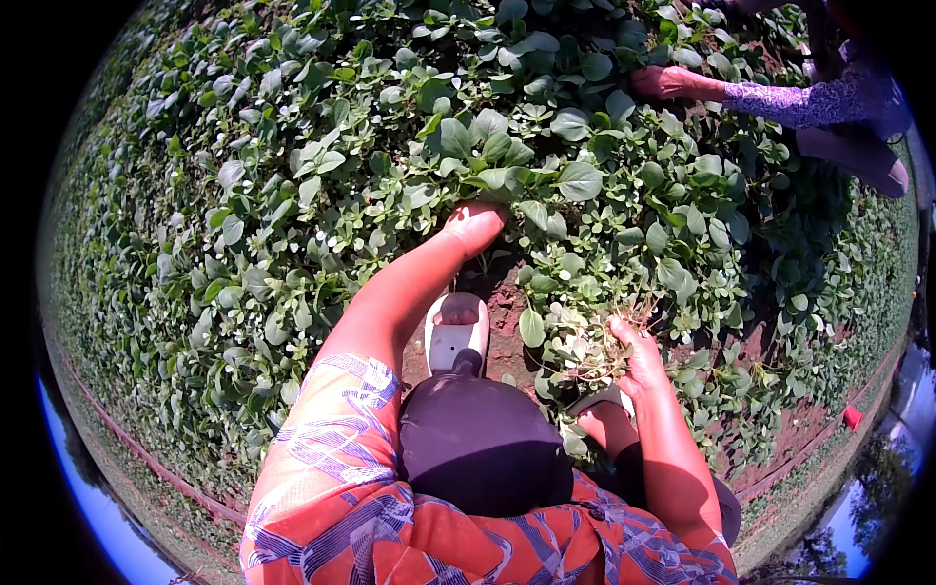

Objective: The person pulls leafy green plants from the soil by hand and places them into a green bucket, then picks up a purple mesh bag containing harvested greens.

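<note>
While the left hand point(475, 226) pushes its fingers, hidden, grip unclear, under the leafy plants point(507, 171), the right hand point(639, 363) clenches a pulled bunch point(597, 353) beside the knee; better to grip low at the stems; pull straight from the red soil point(505, 312)

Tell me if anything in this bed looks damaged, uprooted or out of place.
Only the bunch in the right hand: small plants out of the ground, pale roots showing. The left hand is in the standing leaves. Bare soil shows by the white shoe. Nothing else stands out.
</note>
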The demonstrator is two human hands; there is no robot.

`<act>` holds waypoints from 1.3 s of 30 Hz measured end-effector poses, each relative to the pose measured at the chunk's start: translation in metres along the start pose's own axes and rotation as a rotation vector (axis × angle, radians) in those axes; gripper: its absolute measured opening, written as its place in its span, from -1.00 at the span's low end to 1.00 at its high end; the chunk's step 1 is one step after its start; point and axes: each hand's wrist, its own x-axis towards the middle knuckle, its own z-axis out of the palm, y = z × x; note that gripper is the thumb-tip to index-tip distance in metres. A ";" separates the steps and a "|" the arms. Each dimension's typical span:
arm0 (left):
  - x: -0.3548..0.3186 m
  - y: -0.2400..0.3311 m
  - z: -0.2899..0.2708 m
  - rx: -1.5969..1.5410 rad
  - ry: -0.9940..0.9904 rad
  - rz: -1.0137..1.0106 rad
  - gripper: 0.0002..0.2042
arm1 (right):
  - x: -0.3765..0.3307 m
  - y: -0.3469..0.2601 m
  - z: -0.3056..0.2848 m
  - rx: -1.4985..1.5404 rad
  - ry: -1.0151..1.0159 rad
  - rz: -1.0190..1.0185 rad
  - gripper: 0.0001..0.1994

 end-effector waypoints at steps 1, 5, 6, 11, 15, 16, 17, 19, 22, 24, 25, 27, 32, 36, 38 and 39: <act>-0.003 0.007 -0.008 0.139 -0.062 0.065 -0.68 | -0.004 -0.004 0.006 0.032 -0.031 0.043 -0.67; -0.006 0.001 -0.001 0.133 -0.097 0.105 -0.71 | -0.005 -0.009 0.007 0.034 -0.052 0.131 -0.67; -0.005 -0.001 -0.003 0.113 0.004 0.155 -0.71 | -0.004 -0.005 0.007 0.024 -0.050 0.098 -0.67; -0.010 0.008 -0.014 -0.058 -0.073 -0.138 -0.73 | -0.005 -0.009 0.012 0.006 -0.052 0.062 -0.65; -0.016 0.010 -0.014 -0.202 0.139 -0.075 -0.80 | -0.005 -0.006 0.015 -0.019 -0.061 0.040 -0.66; -0.008 0.020 -0.018 -0.188 0.082 -0.037 -0.86 | -0.003 -0.006 0.013 -0.018 -0.058 0.058 -0.67; -0.008 0.037 -0.018 -0.290 0.216 0.068 -0.89 | -0.001 -0.005 0.011 -0.018 -0.057 0.075 -0.68; -0.013 0.079 -0.031 -0.308 0.117 0.201 -0.88 | 0.001 -0.003 0.012 0.045 -0.090 0.070 -0.68; -0.031 0.137 -0.044 -0.303 -0.100 0.411 -0.85 | 0.000 -0.007 0.026 0.286 -0.209 0.094 -0.61; -0.040 0.160 -0.044 -0.225 -0.201 0.510 -0.83 | 0.002 -0.008 0.031 0.367 -0.225 0.185 -0.59; -0.043 0.165 -0.048 -0.224 -0.225 0.550 -0.83 | -0.001 -0.011 0.033 0.372 -0.255 0.275 -0.56; -0.045 0.164 -0.046 -0.287 -0.165 0.718 -0.79 | 0.000 -0.003 0.028 0.351 -0.112 0.245 -0.64; -0.026 0.130 -0.063 -0.574 0.134 0.389 -0.79 | 0.018 -0.009 -0.033 0.315 -0.038 0.130 -0.72; -0.002 0.048 -0.008 -0.119 0.202 0.094 -0.86 | -0.031 -0.067 -0.065 0.220 0.101 -0.058 -0.71; 0.013 0.047 0.001 0.078 -0.093 0.015 -0.85 | -0.073 -0.097 -0.093 0.262 0.195 -0.091 -0.77; 0.017 0.045 0.005 0.009 -0.044 -0.029 -0.84 | -0.092 -0.107 -0.111 0.227 0.243 -0.181 -0.75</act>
